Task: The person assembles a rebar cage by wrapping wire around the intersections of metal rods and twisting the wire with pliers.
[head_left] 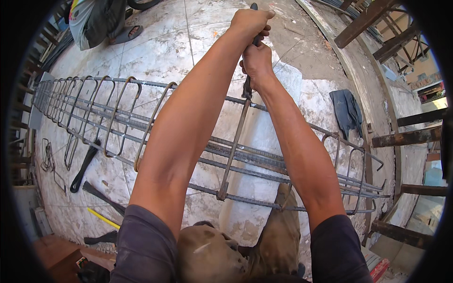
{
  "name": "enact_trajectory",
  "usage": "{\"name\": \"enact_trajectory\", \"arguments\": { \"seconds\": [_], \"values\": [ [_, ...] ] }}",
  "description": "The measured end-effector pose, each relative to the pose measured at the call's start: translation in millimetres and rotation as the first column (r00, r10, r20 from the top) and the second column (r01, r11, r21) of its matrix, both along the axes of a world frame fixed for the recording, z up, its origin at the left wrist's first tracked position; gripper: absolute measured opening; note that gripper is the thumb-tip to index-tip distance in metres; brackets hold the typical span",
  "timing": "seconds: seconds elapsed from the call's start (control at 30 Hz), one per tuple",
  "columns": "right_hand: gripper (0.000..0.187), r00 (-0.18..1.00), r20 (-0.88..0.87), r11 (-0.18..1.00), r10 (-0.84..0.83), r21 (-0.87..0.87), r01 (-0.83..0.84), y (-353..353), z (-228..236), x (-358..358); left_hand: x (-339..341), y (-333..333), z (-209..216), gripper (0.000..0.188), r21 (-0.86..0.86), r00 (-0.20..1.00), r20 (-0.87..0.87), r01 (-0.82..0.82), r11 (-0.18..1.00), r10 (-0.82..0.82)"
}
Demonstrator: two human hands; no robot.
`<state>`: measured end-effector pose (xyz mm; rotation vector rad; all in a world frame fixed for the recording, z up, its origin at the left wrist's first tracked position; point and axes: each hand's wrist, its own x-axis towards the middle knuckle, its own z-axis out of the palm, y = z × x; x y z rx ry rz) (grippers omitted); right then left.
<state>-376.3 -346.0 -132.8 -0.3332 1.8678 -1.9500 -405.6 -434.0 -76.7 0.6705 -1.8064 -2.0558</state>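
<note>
At the bottom centre I see my two knees point(236, 250), just behind the rebar cage point(141, 127) that crosses the frame from upper left to lower right. One long bar tool point(234, 141) stands hooked on a cage rod at centre. My right hand point(257, 63) wraps its fingers tightly round the bar; my left hand point(250, 23) clamps it just above, top centre. One person point(94, 21) stands upper left; one cloth point(347, 111) lies at right.

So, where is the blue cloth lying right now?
The blue cloth lies on the concrete floor at the right of the head view, beyond the steel bar cage and right of the right hand.
</note>
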Motion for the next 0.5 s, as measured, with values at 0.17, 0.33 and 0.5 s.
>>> {"name": "enact_trajectory", "arguments": {
  "seconds": [0.17, 0.33, 0.5],
  "values": [
    [0.028, 0.94, -0.312, 0.985, -0.134, 0.062, 0.161, -3, 4, 10, -2, -4, 6, 0.03, 0.12, 0.993, -0.079, 0.092, 0.989, -0.083],
    [0.031, 0.916, -0.396, 0.989, 0.06, 0.147, -0.001, 17, 15, 17, 40, -15, 17, 0.036, 0.323, 0.938, -0.287, 0.288, 0.902, -0.196],
    [0.024, 0.897, 0.024, 0.895, 0.442, -0.078, -0.439, 27, 33, 3, 37, -34, 5, 0.037, 0.358, 0.846, -0.403, 0.497, 0.791, -0.349]
  ]
}}
